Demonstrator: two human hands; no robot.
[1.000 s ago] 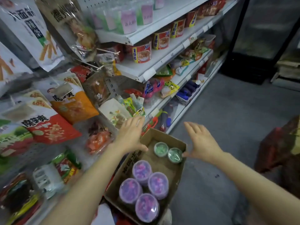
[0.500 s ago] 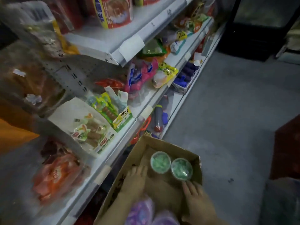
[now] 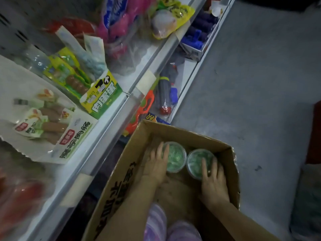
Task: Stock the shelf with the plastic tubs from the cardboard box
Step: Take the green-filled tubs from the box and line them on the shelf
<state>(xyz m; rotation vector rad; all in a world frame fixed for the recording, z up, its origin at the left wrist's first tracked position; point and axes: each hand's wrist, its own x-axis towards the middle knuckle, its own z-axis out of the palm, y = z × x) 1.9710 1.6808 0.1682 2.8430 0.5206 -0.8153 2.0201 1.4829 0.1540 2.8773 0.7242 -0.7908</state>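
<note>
Both hands have reached forward, left hand (image 3: 157, 164) and right hand (image 3: 214, 180) each cupping 1 green tub (image 3: 175, 158).

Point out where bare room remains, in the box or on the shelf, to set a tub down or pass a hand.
Bare cardboard box floor lies between the green tubs and the purple tubs, partly crossed by the forearms. The shelf is crowded with snack packets; only its front edge strip is bare.
</note>
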